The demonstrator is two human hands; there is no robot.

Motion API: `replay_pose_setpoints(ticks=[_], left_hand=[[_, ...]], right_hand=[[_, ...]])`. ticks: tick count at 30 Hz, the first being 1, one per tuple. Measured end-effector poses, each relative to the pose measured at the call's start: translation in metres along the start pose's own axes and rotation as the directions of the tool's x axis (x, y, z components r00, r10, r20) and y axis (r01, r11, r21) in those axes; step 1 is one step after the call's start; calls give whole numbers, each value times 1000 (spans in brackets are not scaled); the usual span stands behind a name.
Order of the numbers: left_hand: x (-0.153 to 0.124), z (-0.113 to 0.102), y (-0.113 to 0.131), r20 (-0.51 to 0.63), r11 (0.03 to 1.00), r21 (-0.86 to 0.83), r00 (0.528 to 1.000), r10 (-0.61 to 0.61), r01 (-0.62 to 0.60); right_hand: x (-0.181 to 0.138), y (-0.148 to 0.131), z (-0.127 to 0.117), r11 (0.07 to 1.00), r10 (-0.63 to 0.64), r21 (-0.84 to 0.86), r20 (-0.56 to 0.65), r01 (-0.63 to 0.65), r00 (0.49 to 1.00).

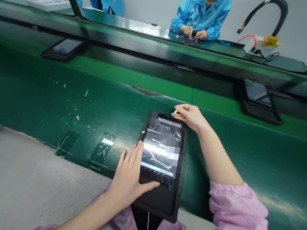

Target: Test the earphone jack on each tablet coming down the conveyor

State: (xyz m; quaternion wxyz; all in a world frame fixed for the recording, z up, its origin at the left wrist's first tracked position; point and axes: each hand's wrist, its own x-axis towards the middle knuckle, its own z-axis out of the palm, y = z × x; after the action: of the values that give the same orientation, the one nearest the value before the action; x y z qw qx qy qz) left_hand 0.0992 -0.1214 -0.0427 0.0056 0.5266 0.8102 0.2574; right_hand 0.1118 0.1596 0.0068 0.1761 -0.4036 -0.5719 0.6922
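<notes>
Works at a scuffed, glossy green bench (43, 88), over a matte black tray (158, 202) bearing a flat, glassy tablet (154, 144). Rests the left hand (127, 177), thumb splayed, along the tablet's left edge; pinches, in the right hand (190, 117), a slim, pale piece (175, 112) beside its top.

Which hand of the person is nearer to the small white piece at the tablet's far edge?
The right hand: it pinches the small white piece. The left hand is farther away, at the near left side of the tablet.
</notes>
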Motion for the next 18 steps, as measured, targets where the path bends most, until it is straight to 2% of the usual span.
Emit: replay_pose_setpoints(ticks=[9, 18], left_hand=[[0, -1, 0, -2, 1000, 1, 1000, 6, -6], [0, 0, -1, 15, 1000, 2, 1000, -2, 2]], right_hand=[[3, -2, 10, 999, -5, -49, 10, 5, 1000], [5, -11, 12, 978, 35, -209, 95, -14, 995]])
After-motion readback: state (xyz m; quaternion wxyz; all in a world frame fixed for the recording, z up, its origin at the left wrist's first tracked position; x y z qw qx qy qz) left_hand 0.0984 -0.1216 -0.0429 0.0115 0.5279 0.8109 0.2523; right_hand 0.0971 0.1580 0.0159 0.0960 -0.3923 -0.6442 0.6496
